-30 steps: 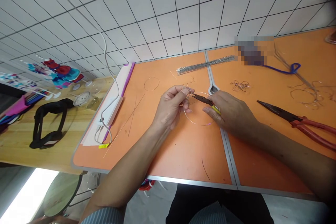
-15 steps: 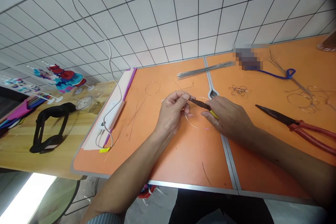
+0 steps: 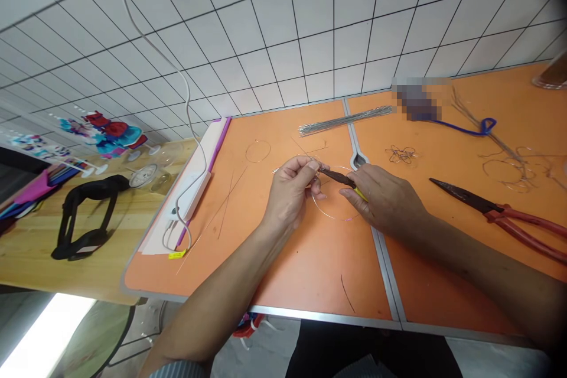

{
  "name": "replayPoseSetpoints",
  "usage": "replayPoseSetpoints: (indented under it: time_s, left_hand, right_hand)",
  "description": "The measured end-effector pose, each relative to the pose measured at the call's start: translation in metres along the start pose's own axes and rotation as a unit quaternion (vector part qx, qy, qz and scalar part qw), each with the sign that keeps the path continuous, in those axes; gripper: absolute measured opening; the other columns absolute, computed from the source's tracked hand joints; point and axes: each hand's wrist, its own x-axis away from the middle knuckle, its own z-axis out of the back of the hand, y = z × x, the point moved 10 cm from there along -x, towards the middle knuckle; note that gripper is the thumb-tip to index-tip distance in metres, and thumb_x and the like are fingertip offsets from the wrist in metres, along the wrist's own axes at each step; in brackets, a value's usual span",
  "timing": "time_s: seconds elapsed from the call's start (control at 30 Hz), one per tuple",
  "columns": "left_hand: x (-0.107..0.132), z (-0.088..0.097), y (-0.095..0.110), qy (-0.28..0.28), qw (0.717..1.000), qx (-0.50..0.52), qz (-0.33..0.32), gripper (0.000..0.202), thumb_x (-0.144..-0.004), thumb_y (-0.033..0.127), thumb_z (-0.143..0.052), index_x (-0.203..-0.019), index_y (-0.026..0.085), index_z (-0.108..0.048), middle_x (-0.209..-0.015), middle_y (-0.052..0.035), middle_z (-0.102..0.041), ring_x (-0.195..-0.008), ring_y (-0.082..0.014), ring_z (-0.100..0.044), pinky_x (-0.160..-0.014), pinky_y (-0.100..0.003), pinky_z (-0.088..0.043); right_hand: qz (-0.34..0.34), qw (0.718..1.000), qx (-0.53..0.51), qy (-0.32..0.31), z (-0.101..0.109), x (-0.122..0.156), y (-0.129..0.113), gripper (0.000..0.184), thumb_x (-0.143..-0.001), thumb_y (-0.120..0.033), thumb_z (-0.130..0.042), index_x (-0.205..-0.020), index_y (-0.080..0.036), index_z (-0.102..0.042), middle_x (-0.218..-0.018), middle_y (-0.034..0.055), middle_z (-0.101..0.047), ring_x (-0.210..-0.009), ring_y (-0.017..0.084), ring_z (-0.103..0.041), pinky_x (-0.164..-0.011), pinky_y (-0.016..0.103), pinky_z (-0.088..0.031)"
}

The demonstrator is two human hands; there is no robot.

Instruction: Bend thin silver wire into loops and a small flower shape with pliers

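Note:
Between the fingertips of my left hand (image 3: 296,189) a thin wire hoop (image 3: 325,211) is pinched; a few small pinkish beads sit on its lower side. My right hand (image 3: 390,195) is wrapped round a pair of pliers (image 3: 339,176) with yellow handles. The dark jaws of these pliers meet the wire at my left fingertips; fingers partly hide the exact spot. Just beyond my hands, a few loose wire pieces lie on the orange table (image 3: 301,283).
Red-handled long-nose pliers (image 3: 496,209) lie at right. A bundle of straight wires (image 3: 345,120) rests near the wall. Left of my hands are a wire ring (image 3: 257,151) and a white power strip (image 3: 191,204) with its cable. A tangled wire (image 3: 401,155) lies farther right.
Both hands keep nearly the same pose, the pliers' jaws still at the wire by my left fingertips. The whole view has shifted very slightly.

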Motion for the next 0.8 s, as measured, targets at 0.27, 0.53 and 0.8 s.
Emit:
replayPoseSetpoints:
  time_s: [0.27, 0.53, 0.8]
  left_hand:
    - [0.0, 0.001, -0.001, -0.001, 1.0, -0.005, -0.005, 0.024, -0.083, 0.035, -0.088, -0.084, 0.016, -0.072, -0.099, -0.0056, -0.081, -0.052, -0.0052, -0.053, -0.047, -0.021, -0.056]
    - [0.0, 0.001, 0.001, -0.004, 1.0, -0.008, -0.014, 0.023, -0.084, 0.035, -0.087, -0.083, 0.016, -0.072, -0.098, -0.0054, -0.081, -0.052, -0.0055, -0.053, -0.048, -0.021, -0.056]
    - [0.001, -0.001, 0.002, -0.011, 1.0, -0.019, -0.02, 0.024, -0.085, 0.036, -0.086, -0.084, 0.017, -0.072, -0.101, -0.0061, -0.082, -0.052, -0.0054, -0.054, -0.05, -0.022, -0.057]
  right_hand:
    - [-0.008, 1.0, 0.005, -0.006, -0.002, 0.002, 0.002, 0.03, -0.114, -0.034, -0.055, -0.094, -0.017, -0.069, -0.081, 0.0057, -0.064, -0.072, 0.02, -0.055, -0.062, 0.032, -0.038]
    - [-0.027, 1.0, -0.011, -0.01, -0.004, 0.003, 0.005, 0.033, -0.115, -0.036, -0.052, -0.092, -0.018, -0.068, -0.079, 0.0042, -0.064, -0.069, 0.018, -0.054, -0.059, 0.031, -0.034]
    - [-0.075, 0.988, -0.119, -0.065, -0.018, 0.005, 0.012, 0.033, -0.117, -0.038, -0.045, -0.099, -0.019, -0.066, -0.086, 0.0046, -0.066, -0.075, 0.019, -0.06, -0.062, 0.031, -0.039]
